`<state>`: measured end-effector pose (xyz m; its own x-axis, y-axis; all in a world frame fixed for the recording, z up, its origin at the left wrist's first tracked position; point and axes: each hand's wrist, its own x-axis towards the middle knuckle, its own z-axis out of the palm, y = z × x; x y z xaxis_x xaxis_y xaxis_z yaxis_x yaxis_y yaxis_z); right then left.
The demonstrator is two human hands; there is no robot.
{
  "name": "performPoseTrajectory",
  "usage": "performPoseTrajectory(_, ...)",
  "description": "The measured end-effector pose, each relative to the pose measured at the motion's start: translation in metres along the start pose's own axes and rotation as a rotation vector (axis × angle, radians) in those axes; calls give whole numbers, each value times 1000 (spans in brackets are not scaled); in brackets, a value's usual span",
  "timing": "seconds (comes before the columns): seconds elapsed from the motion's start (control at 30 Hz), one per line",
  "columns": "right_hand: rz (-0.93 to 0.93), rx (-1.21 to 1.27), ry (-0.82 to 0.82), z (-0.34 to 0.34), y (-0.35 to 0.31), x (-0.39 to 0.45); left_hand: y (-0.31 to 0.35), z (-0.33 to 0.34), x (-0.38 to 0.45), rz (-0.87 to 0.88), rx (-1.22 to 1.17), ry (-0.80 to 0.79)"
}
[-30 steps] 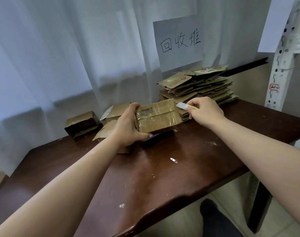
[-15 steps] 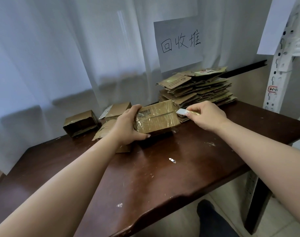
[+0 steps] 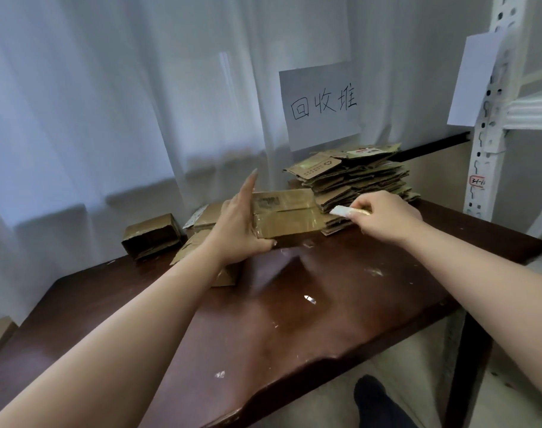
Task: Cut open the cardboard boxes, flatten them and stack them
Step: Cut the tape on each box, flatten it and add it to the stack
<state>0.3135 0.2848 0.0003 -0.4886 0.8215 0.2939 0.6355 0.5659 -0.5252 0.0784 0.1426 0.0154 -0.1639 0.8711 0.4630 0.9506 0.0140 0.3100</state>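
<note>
A small taped cardboard box (image 3: 289, 216) stands on the dark wooden table (image 3: 294, 319). My left hand (image 3: 237, 225) presses against its left end, thumb under the front edge and fingers raised straight up. My right hand (image 3: 387, 216) is shut on a small cutter (image 3: 340, 210), whose pale blade end sits just off the box's right end. Behind the box rises a stack of flattened cardboard (image 3: 356, 177). More unflattened boxes lie to the left: a dark open one (image 3: 152, 236) and others (image 3: 206, 217) partly hidden by my left hand.
A paper sign (image 3: 320, 105) hangs on the white curtain behind the stack. A white metal shelf post (image 3: 489, 118) stands at the right. Small scraps (image 3: 310, 299) dot the table. A dark-socked foot (image 3: 377, 400) shows below the table's front edge.
My left hand's fingers have lifted off the top of the box and now point upward. My right hand with the cutter has moved slightly down and right, away from the box's end.
</note>
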Motion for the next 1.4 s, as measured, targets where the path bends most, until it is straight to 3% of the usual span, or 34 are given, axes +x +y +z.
performPoseTrajectory(0.17, -64, 274, 87, 4, -26, 4, 19, -16, 2, -19, 49, 94)
performPoseTrajectory(0.37, -147, 514, 22, 14, -44, 2, 24, -17, -1, -37, 127, -34)
performPoseTrajectory(0.53, -86, 436, -62, 31, -41, 1, 31, -4, -2, -83, 9, -51)
performPoseTrajectory(0.73, -19, 470, -99, 41, -27, 0, 27, -2, 5, 13, 62, -288)
performPoseTrajectory(0.93, -49, 445, 93, 27, -29, 5, 30, 1, 13, 37, 296, -117)
performPoseTrajectory(1.17, -117, 105, 140, 24, -30, -6, 34, 29, 13, 21, 453, -149)
performPoseTrajectory(1.4, -89, 106, 214, 27, -30, -9, 30, 30, 14, -10, 420, -154)
